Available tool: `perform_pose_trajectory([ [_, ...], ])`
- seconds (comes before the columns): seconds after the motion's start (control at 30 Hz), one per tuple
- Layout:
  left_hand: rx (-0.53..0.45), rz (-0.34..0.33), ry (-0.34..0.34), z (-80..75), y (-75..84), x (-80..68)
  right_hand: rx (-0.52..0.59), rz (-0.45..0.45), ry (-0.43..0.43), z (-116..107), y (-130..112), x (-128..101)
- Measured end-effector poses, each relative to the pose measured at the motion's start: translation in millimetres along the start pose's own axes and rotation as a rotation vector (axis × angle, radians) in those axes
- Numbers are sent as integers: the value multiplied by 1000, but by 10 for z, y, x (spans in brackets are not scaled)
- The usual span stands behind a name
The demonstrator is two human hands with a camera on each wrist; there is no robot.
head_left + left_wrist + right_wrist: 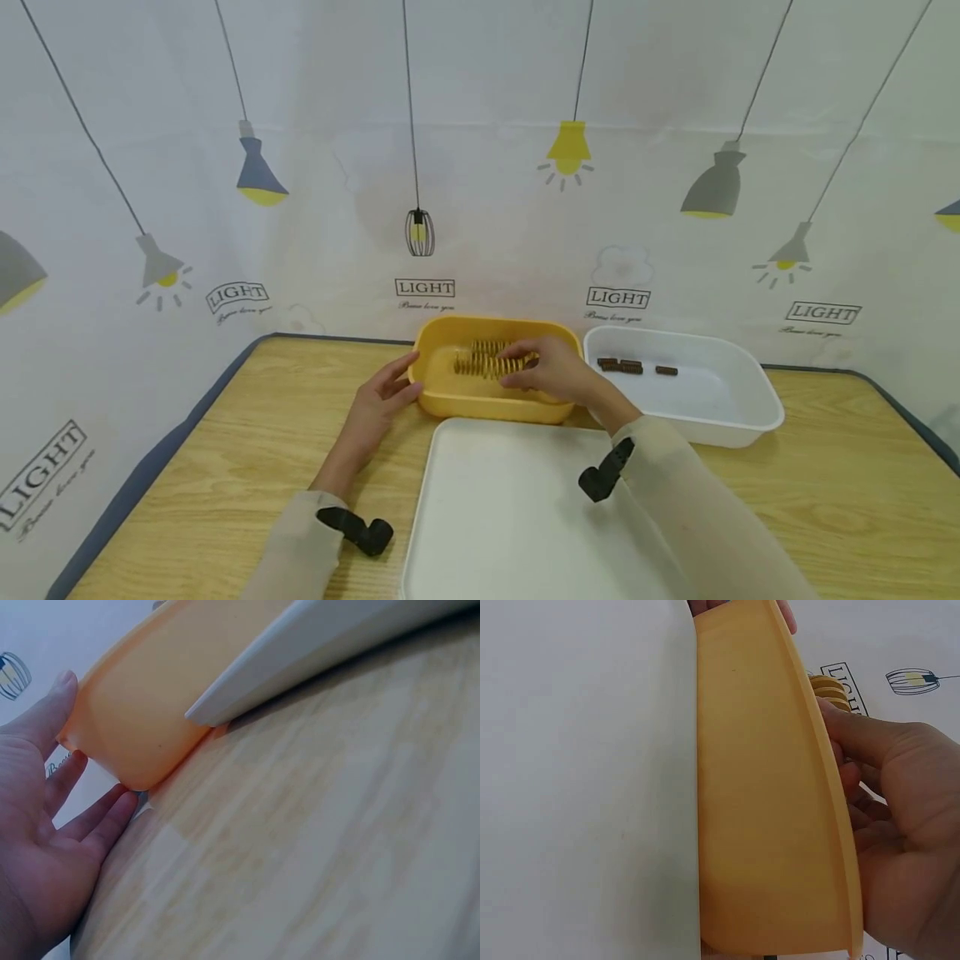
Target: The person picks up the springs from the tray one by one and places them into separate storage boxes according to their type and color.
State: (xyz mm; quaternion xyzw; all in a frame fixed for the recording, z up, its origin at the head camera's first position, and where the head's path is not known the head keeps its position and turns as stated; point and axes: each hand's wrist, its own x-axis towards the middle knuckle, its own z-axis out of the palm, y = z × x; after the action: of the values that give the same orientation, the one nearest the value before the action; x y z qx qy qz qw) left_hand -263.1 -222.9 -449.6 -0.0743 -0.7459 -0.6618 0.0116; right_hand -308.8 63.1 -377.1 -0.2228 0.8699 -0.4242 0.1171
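Observation:
In the head view, gold coil springs (487, 365) lie in a yellow plastic bin (491, 407) at the back of the table. My right hand (551, 367) reaches over the bin's right part and pinches the right end of a spring between thumb and fingers. Coils of a spring (829, 688) show beyond the bin's rim in the right wrist view; that hand's fingertips are partly hidden. My left hand (377, 408) touches the bin's left end from outside with fairly straight fingers, as the left wrist view also shows on the bin's wall (150, 705).
A white bin (705, 396) with several small dark brown springs (622, 367) stands right of the yellow one. In front of them a flat white tray (517, 508) lies on the wooden table (247, 458). A curtain printed with lamps (495, 233) hangs close behind.

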Motion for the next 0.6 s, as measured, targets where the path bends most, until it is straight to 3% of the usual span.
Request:
perform_pose_trajectory([
  [0.33, 16, 17, 5, 29, 21, 14, -123, -7, 49, 40, 40, 73],
  [0.6, 7, -11, 3, 9, 11, 3, -141, 22, 56, 93, 42, 110],
])
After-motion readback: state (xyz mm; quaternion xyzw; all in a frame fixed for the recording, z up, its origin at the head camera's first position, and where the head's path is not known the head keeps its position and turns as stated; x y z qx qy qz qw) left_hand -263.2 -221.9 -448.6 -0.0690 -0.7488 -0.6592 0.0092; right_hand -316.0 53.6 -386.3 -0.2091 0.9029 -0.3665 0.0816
